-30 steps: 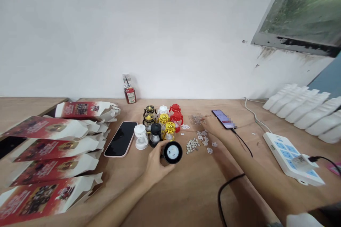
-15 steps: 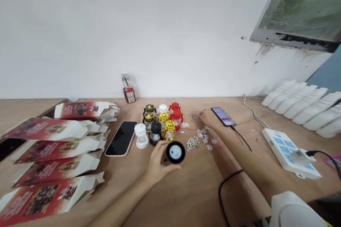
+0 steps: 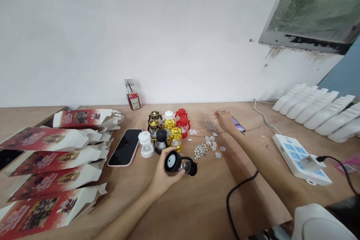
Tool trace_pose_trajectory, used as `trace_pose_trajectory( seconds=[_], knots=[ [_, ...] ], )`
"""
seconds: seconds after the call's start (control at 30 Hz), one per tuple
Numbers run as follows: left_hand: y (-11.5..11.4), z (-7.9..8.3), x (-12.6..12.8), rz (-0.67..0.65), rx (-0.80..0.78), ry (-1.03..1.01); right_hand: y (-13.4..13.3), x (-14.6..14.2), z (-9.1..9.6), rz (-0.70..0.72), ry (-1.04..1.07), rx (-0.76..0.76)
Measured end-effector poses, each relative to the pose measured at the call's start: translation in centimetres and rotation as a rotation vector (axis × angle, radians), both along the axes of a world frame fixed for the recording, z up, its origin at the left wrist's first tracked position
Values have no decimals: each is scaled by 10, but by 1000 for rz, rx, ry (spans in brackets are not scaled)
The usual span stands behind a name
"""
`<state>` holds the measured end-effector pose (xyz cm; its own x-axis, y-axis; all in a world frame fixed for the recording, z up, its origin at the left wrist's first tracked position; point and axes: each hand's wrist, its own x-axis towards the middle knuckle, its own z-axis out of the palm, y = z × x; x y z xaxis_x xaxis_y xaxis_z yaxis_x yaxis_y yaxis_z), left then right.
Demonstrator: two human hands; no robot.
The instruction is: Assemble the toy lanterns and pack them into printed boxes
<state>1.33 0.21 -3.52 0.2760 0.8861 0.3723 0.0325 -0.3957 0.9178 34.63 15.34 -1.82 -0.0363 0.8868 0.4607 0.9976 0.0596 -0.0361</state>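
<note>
My left hand [image 3: 164, 174] is wrapped round a small black lantern [image 3: 185, 165] lying on its side, its round base with a pale disc turned toward me. The lantern's clear globe and black top point right. My right hand [image 3: 225, 120] is at the right edge of a pile of thin metal wire pieces [image 3: 207, 125], its fingertips pinched together; what they hold is too small to make out. Several small lanterns stand grouped behind my left hand, among them a white lantern [image 3: 146, 144], a gold lantern [image 3: 176, 138] and a red lantern [image 3: 183, 125].
Button cells [image 3: 200, 150] and small white plastic pieces [image 3: 211, 140] lie between my hands. A phone [image 3: 125, 147] and red boxes [image 3: 45, 172] are at left. Another phone [image 3: 238, 124] is partly behind my right hand; a power strip [image 3: 298, 155] and white bottle-shaped items [image 3: 317, 108] are farther right.
My left hand has turned the black lantern, so its side and top now show to the right. My right hand has shifted slightly right at the wire pile and partly covers the phone.
</note>
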Motion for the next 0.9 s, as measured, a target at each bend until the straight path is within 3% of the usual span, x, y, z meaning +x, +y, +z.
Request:
trace_pose_trajectory(
  seconds=[0.23, 0.63, 0.9],
  knots=[
    [3, 0, 0, -26, -37, 11, 1, -2, 14, 96, 0, 5],
    [5, -7, 1, 12, -27, 58, 11, -1, 17, 45, 197, 91],
    [5, -3, 3, 87, -81, 98, 2, -8, 16, 191, 247, 52]
  ],
)
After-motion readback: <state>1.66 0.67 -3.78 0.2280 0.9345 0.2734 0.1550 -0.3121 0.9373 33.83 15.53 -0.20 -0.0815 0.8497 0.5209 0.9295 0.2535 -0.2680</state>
